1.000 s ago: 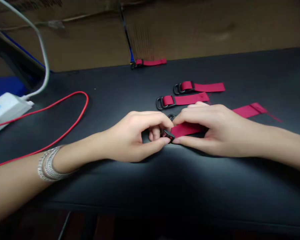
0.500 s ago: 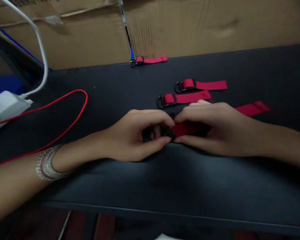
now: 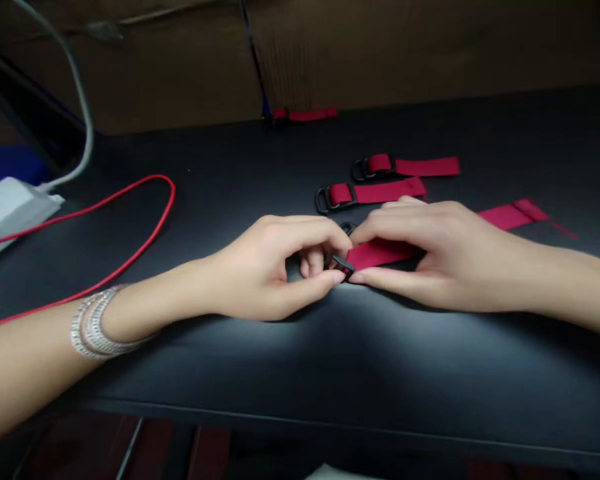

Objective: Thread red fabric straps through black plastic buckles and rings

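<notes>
Left hand (image 3: 275, 270): one, bare, grip closed with thumb and forefinger together on a small black buckle (image 3: 343, 265), which stands tilted between the fingertips; remaining fingers curled behind, partly hidden. Right hand (image 3: 445, 257): one, bare, grip clamped on a red strap (image 3: 383, 253) just beside the buckle, forefinger at the far edge, thumb at the near edge; the fingertips of both hands nearly meet. The red strap lies low over the front half of the bench (image 3: 290, 373), passes out of sight under the right hand, and what appears to be its tail (image 3: 513, 213) shows beyond, ending in a loose thread. Black ring (image 3: 347, 228): one, partly covered, just behind the fingertips. Second strap (image 3: 387, 192): red, black buckle and ring at its left end, flat on the bench just behind the right hand. Third strap (image 3: 427, 167): same pattern, lying near and roughly parallel, farther back. Fourth strap (image 3: 310, 115): red, small in view, at the rear edge, against cardboard (image 3: 155, 80). Bracelet (image 3: 97, 327): silvery, several strands, on the left wrist. Red cord (image 3: 173, 190): one, looped on the bench left of the hands, well apart from the straps. White power block (image 3: 15, 200): one, far left, with a pale cable (image 3: 83, 100) rising from it.
</notes>
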The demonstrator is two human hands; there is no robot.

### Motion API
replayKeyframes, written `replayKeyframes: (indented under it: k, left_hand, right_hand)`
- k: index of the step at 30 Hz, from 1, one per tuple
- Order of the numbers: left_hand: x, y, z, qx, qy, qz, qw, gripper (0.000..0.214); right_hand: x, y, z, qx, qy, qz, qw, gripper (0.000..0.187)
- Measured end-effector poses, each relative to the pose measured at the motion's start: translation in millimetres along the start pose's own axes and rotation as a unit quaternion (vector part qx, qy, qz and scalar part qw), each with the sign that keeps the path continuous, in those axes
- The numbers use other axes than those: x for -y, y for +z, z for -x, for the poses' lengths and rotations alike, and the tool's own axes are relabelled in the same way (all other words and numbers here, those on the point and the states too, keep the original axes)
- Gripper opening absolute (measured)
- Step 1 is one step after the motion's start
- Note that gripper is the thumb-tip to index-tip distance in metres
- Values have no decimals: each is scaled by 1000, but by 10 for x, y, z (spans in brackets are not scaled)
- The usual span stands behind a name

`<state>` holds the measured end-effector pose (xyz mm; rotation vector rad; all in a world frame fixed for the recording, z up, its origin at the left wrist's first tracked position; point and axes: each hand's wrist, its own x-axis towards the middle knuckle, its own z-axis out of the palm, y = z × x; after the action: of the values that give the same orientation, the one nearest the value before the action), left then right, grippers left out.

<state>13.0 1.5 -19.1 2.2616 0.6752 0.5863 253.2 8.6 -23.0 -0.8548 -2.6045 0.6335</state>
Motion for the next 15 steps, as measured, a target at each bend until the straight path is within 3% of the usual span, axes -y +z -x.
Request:
replayKeyframes:
  k: [7, 15]
  left_hand:
    - [15, 8, 7, 0, 6, 11, 1000, 17]
    - [19, 10, 8, -6, 8, 8, 1000, 16]
  right_hand:
    - [-2, 5, -1, -13, -20, 10, 1000, 26]
    - [1, -14, 6, 9, 9, 6, 1000, 30]
